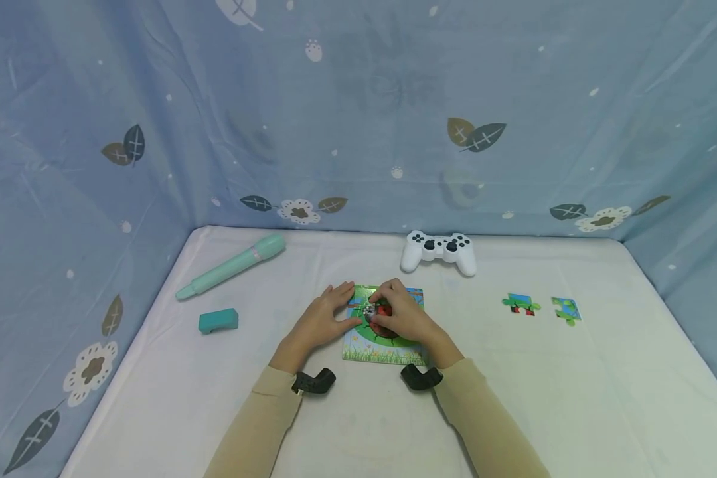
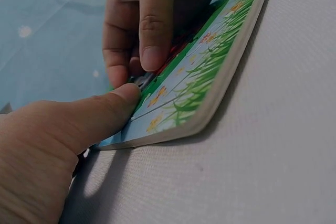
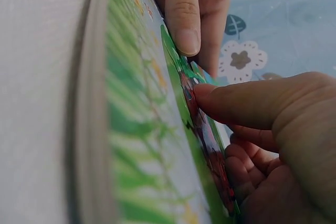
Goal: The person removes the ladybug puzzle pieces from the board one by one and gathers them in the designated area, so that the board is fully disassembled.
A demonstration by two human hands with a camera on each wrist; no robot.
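Note:
A jigsaw puzzle board (image 1: 382,354) with a ladybug picture lies flat on the table between both hands. My left hand (image 1: 318,323) rests along the board's left side, fingers extended near its upper left corner. Its thumb (image 2: 107,111) lies straight on the picture. From the right, my right hand (image 1: 411,320) reaches over the ladybug. Its curled index finger and thumb (image 3: 236,100) pinch a puzzle piece (image 1: 368,311) at the ladybug's head, against the board. The fingers partly hide that piece. Two loose puzzle pieces (image 1: 521,304) (image 1: 567,310) lie to the right.
A white game controller (image 1: 438,251) lies behind the board. At the left are a mint-green wand-shaped object (image 1: 232,267) and a small teal block (image 1: 218,320) with a notch. Patterned blue cloth (image 1: 358,119) borders the white table (image 1: 573,398) at the back and sides.

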